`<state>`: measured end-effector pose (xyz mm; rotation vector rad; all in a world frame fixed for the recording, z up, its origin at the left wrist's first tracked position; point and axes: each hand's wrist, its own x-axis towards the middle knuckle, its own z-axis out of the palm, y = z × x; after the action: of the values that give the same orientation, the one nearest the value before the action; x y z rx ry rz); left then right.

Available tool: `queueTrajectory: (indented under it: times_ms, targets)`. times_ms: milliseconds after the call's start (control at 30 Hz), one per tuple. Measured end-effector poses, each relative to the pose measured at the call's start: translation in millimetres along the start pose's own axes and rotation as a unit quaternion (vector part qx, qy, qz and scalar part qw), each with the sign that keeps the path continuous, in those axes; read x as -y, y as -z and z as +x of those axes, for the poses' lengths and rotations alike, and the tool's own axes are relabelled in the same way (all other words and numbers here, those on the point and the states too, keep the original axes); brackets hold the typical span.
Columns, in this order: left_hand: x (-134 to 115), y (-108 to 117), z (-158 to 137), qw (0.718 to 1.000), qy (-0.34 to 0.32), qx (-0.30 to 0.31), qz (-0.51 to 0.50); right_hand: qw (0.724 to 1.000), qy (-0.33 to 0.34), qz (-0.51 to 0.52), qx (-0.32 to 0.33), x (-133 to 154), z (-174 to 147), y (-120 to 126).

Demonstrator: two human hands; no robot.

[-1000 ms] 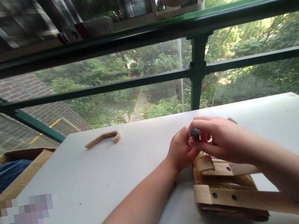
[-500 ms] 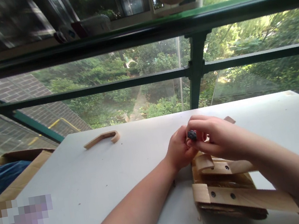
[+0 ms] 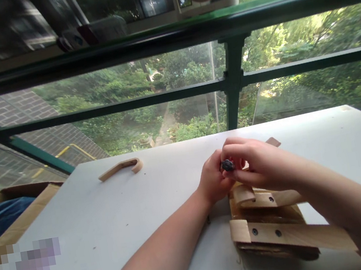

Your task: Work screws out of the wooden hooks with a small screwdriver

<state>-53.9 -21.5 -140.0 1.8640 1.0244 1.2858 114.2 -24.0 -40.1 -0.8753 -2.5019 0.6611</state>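
My right hand (image 3: 252, 158) is closed round a screwdriver (image 3: 227, 165), of which only the dark handle end shows, pointing toward me. Pressed against it, my left hand (image 3: 216, 177) has its fingers closed at what seems to be the hidden end of a wooden hook (image 3: 273, 141); the tip of that piece shows beyond my right hand. Just below both hands, two more curled wooden hooks, a nearer one (image 3: 295, 233) and a farther one (image 3: 262, 199), lie across a glossy brown block (image 3: 272, 217). Dark screw heads show in them.
Another curved wooden hook (image 3: 120, 167) lies on the white table (image 3: 146, 222), far left. Beyond the table's back edge runs a dark green railing (image 3: 161, 97) with glass panels. An open cardboard box (image 3: 38, 212) with blue cloth stands at the left.
The view has shifted slightly. Both hands stay together above the brown block, and the dark handle end looks slightly turned between the fingers.
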Motion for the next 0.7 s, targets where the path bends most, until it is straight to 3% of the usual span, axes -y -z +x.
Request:
queueTrajectory:
  times_ms: [467, 700]
  targets:
    - [2.4, -1.0, 0.5, 1.0, -0.013, -0.012, -0.001, 1.0, 0.004, 0.01, -0.005, -2.4, 0.5, -0.6]
    - [2.4, -0.4, 1.9, 1.0, 0.012, 0.005, -0.008, 1.0, -0.007, 0.024, -0.005, -4.5, 3.0, 1.0]
